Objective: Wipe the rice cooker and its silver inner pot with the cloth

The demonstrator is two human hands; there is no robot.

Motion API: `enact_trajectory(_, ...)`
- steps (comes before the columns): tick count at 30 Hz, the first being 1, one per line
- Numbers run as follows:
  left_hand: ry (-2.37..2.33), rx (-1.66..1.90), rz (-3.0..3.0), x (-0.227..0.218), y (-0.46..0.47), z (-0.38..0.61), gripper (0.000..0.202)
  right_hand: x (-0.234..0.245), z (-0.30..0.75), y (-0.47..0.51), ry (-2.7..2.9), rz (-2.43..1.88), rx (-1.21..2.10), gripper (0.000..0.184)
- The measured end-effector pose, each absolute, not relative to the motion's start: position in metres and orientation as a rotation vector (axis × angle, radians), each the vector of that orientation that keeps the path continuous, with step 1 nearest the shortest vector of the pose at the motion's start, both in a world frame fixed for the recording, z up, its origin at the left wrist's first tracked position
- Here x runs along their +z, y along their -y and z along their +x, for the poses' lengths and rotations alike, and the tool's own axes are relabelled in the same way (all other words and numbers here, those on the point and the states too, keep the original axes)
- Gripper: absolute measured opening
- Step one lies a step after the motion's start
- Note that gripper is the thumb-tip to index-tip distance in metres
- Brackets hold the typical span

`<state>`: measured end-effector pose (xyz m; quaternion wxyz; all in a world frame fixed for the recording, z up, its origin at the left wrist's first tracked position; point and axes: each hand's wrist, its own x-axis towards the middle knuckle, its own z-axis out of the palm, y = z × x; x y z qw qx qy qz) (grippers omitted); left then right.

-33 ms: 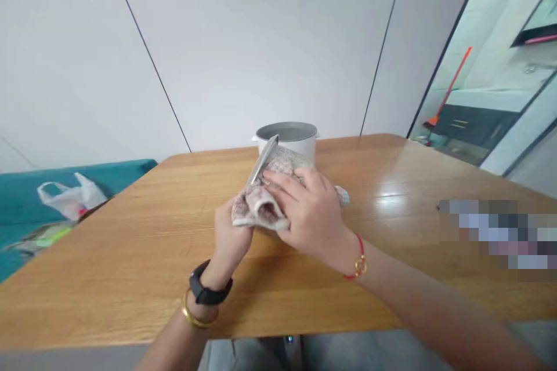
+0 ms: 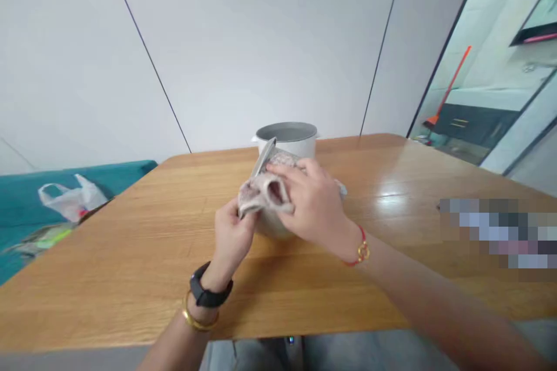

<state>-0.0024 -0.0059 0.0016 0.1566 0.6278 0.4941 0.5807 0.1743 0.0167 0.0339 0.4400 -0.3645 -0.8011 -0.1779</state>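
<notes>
A silver metal pot (image 2: pixel 272 226) is held tilted above the table, its rim (image 2: pixel 263 157) slanting up and away. My left hand (image 2: pixel 232 232) is closed on the pot's near left edge, thumb on top, where a fold of cloth hangs close by. My right hand (image 2: pixel 315 208) presses a bunched, pale cloth with reddish-brown speckles (image 2: pixel 261 192) against the pot, the fingers reaching over its opening. The cloth and both hands hide much of the pot. Just behind stands a white round cooker body (image 2: pixel 300 149) with a grey inside and small side lugs.
The wooden table (image 2: pixel 174 278) stretches out around the hands. A blurred-out item (image 2: pixel 500 232) lies on its right side. To the left, a white plastic bag (image 2: pixel 76 200) rests on a teal sofa (image 2: pixel 126 171). An orange-handled broom (image 2: pixel 452 84) leans in the doorway at the right.
The cloth's near fold has shifted up and slightly right, uncovering more of the pot's lower side and my left thumb. My right hand has moved slightly on the pot.
</notes>
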Motion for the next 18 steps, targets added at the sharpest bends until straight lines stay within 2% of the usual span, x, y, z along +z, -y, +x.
enact_trajectory(4, -1.480, 1.598, 1.814, 0.005, 0.020, -0.010, 0.043, 0.056, 0.190, -0.050, 1.852, -1.081, -0.256, 0.031)
enact_trajectory(9, -1.309, 1.712, 1.677, -0.002, 0.014, -0.015, 0.032, 0.043, 0.169, 0.001, 2.127, -0.690, -0.489, 0.021)
enact_trajectory(11, -1.284, 1.726, 1.600, -0.006, 0.013, -0.018, 0.035, 0.052, 0.167, 0.000, 2.134, -0.695, -0.436, 0.019)
enact_trajectory(14, -1.252, 1.720, 1.466, -0.009, 0.019, -0.023, 0.046, 0.079, 0.183, -0.042, 2.029, -0.823, 0.004, 0.020)
enact_trajectory(18, -1.035, 1.857, 1.157, -0.005, 0.027, -0.024, 0.047, 0.087, 0.212, -0.102, 1.684, -0.740, 0.775, 0.036)
